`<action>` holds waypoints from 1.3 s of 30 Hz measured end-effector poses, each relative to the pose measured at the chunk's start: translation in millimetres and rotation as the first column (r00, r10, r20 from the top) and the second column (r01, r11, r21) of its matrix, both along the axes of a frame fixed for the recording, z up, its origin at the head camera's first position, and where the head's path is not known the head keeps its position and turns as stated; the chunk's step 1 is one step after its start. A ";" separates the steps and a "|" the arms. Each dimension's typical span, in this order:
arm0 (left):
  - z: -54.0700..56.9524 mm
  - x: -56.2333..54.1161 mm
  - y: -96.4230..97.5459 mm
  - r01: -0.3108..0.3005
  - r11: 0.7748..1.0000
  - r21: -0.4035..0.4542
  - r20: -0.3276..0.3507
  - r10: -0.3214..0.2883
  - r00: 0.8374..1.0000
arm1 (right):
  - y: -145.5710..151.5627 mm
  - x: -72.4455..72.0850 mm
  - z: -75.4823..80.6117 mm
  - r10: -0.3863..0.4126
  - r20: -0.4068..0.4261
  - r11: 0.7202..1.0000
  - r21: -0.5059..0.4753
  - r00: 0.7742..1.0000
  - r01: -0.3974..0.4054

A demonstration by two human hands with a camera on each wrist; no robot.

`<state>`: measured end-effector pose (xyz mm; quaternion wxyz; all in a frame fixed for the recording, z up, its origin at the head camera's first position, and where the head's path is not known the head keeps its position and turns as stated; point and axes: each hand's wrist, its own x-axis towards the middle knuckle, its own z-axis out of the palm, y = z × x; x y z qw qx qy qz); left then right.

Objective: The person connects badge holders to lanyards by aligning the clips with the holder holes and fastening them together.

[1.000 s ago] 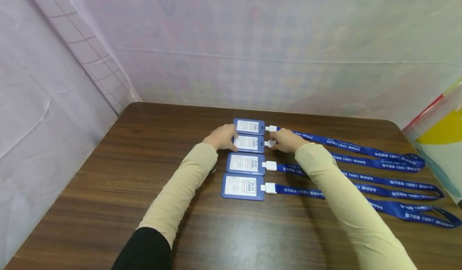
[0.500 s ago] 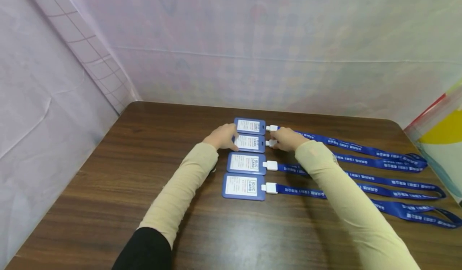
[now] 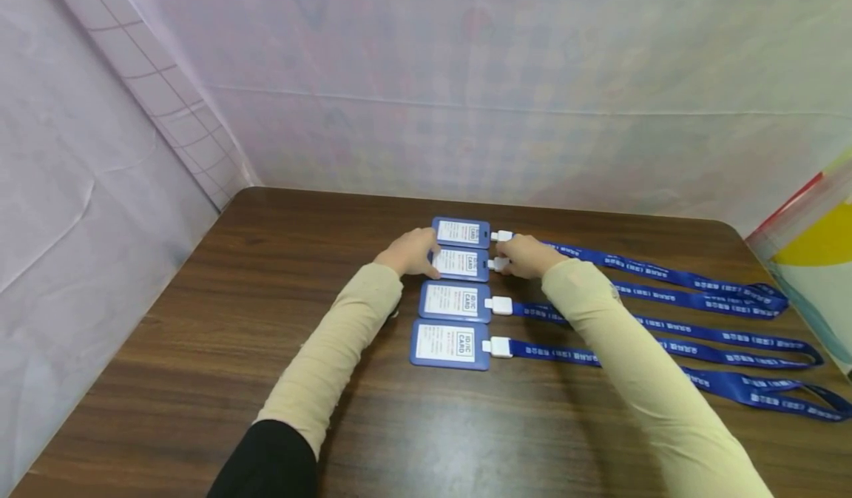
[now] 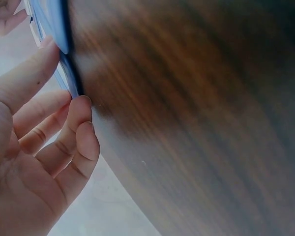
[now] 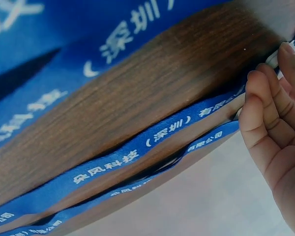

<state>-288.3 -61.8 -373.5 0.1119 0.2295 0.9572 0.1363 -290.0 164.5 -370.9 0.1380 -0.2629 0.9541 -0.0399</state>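
Four-cornered blue ID badge holders lie in a column in the head view, each with a white clip and a blue printed lanyard. My left hand (image 3: 407,252) holds the second badge holder from the back (image 3: 459,263) at its left end, thumb at the near corner and fingers at the far one. In the left wrist view its thumb (image 4: 37,66) lies against a blue edge. My right hand (image 3: 530,257) pinches the white lanyard clip (image 3: 497,264) of that same badge holder. Behind it lies the rearmost badge holder (image 3: 461,232), its clip (image 3: 502,237) close by the right fingers.
Two more badge holders, the third (image 3: 454,302) and the nearest (image 3: 449,344), lie in front on the brown table (image 3: 266,276). Their lanyards (image 3: 765,394) run right under my right forearm. A pale cloth (image 3: 499,76) hangs behind the table; a yellow item (image 3: 819,239) stands at right.
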 end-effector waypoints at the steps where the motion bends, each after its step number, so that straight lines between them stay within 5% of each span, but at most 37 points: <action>1: -0.1 0.0 0.2 0.001 1.000 0.002 0.000 -0.001 1.000 | 0.5 0.2 -0.2 0.006 -0.003 1.000 -0.005 1.000 -0.006; 39: 0.2 1.4 2.1 -0.042 0.999 -0.019 -0.009 0.042 0.999 | -3.0 4.9 -5.5 0.003 -0.007 0.997 -0.078 1.000 -0.003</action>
